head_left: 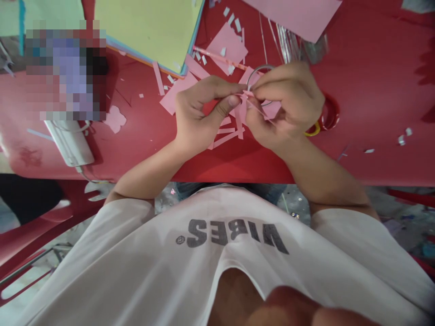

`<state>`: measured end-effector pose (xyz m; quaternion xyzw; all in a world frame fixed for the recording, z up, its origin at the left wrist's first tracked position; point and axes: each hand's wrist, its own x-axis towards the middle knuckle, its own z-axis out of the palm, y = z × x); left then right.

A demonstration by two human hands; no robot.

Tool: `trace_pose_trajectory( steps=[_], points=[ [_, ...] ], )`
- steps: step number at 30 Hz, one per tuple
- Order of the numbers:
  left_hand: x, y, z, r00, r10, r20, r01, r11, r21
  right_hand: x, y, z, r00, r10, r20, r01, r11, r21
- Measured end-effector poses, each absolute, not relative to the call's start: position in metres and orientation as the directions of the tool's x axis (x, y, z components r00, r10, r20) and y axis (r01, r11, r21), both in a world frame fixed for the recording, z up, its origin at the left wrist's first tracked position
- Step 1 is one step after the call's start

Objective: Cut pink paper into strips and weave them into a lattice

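A red plastic bench [374, 113] fills the upper part of the view, littered with paper scraps. Over its near edge the left hand [195, 115] and the right hand [288, 102] meet. The left thumb and forefinger are pressed together, pinching the end of a narrow pink paper strip [242, 111]. The right hand's fingers are curled in, pinching the same strip against a thin grey wire ring [260, 68], which shows just above the knuckles. Both are held slightly above the bench.

Loose pink paper strips [226, 136] lie under the hands. A large yellow-green paper sheet [149, 27] and a pink paper sheet [299, 13] lie at the far side. Red and yellow round bangles [328, 118] sit just beside the right wrist. A pink flower-shaped cutout [115, 119] and a white plastic device [70, 142] lie to the left.
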<state>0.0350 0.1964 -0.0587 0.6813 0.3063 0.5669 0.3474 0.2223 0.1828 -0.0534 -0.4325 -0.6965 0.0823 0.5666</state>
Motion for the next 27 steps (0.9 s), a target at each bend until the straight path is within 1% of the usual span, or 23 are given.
trace_pose_trajectory(
  steps=[4,9,11,15,19,23,27],
  points=[
    [0.037,0.194,-0.054,0.157,0.808,0.568,0.038,-0.58,0.814,0.223,0.184,-0.061,0.001,0.746,0.666,0.528,0.566,-0.634],
    [0.037,0.189,-0.044,0.159,0.813,0.56,0.028,-0.571,0.821,0.218,0.181,-0.047,-0.025,0.662,0.749,0.451,0.676,-0.583],
    [0.036,0.188,-0.043,0.164,0.809,0.565,0.023,-0.576,0.817,0.215,0.18,-0.043,-0.016,0.652,0.758,0.415,0.694,-0.589],
    [0.036,0.19,-0.046,0.168,0.795,0.582,0.021,-0.594,0.804,0.213,0.18,-0.044,0.009,0.695,0.719,0.392,0.658,-0.642],
    [0.037,0.193,-0.05,0.153,0.754,0.639,0.042,-0.651,0.758,0.215,0.18,-0.046,-0.009,0.685,0.728,0.407,0.668,-0.623],
    [0.035,0.194,-0.05,0.184,0.775,0.604,0.031,-0.619,0.785,0.218,0.177,-0.045,-0.034,0.758,0.651,0.441,0.596,-0.671],
    [0.034,0.196,-0.055,0.179,0.777,0.603,0.004,-0.614,0.789,0.218,0.175,-0.047,-0.042,0.779,0.626,0.45,0.574,-0.684]
  ],
)
